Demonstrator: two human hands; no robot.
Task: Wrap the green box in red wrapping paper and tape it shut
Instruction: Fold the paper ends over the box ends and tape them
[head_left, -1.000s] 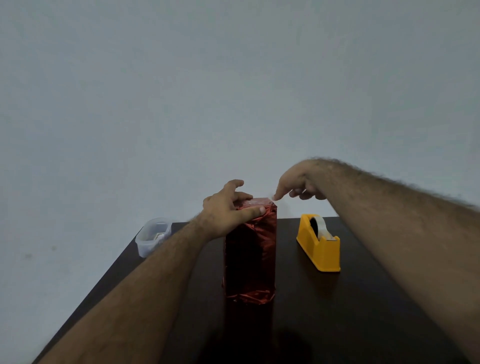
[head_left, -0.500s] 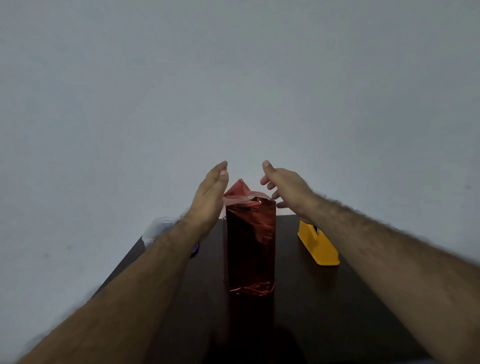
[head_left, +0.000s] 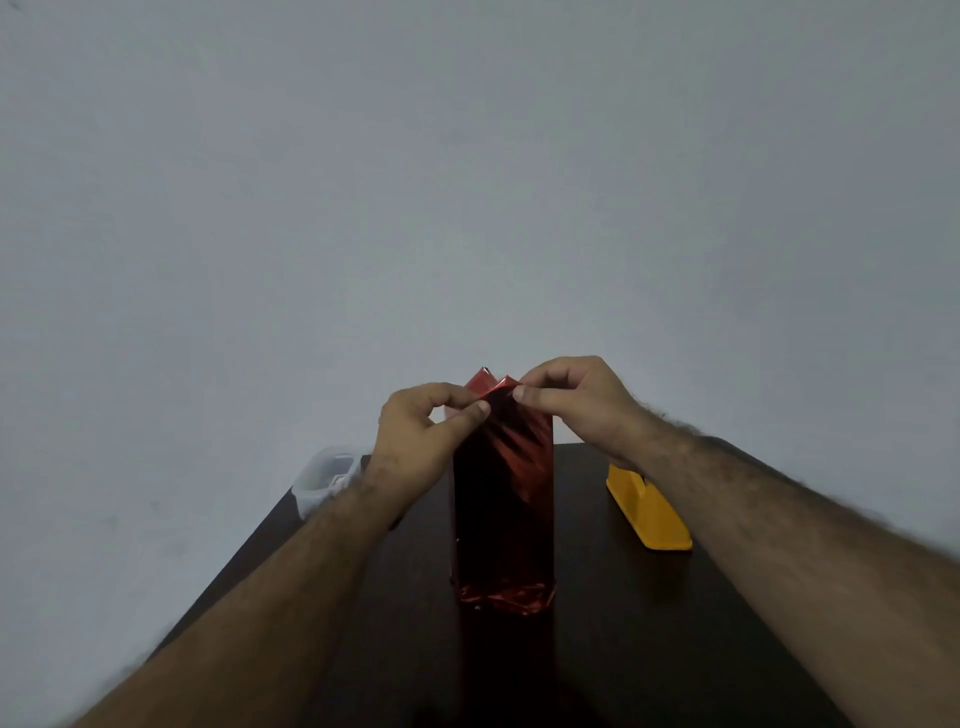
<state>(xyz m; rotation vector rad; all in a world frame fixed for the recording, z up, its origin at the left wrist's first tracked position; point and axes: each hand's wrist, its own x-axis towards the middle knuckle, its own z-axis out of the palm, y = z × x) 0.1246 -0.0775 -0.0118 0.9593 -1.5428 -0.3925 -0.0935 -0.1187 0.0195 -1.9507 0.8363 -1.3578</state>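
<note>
Now both hands (head_left: 421, 436) (head_left: 576, 405) pinch red wrapping paper (head_left: 501, 467) — topside.

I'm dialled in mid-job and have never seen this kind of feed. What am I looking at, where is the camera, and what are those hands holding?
There is no machine here: a person works with two bare hands, and the single camera sits on their head, looking forward and down. A tall box wrapped in shiny red paper stands upright on a dark table. The left hand and the right hand each pinch the loose paper flap at the box's top. To the right stands a yellow tape dispenser, partly behind the right forearm. At the table's far left edge sits a clear plastic container. The box's green surface is fully covered.
</note>
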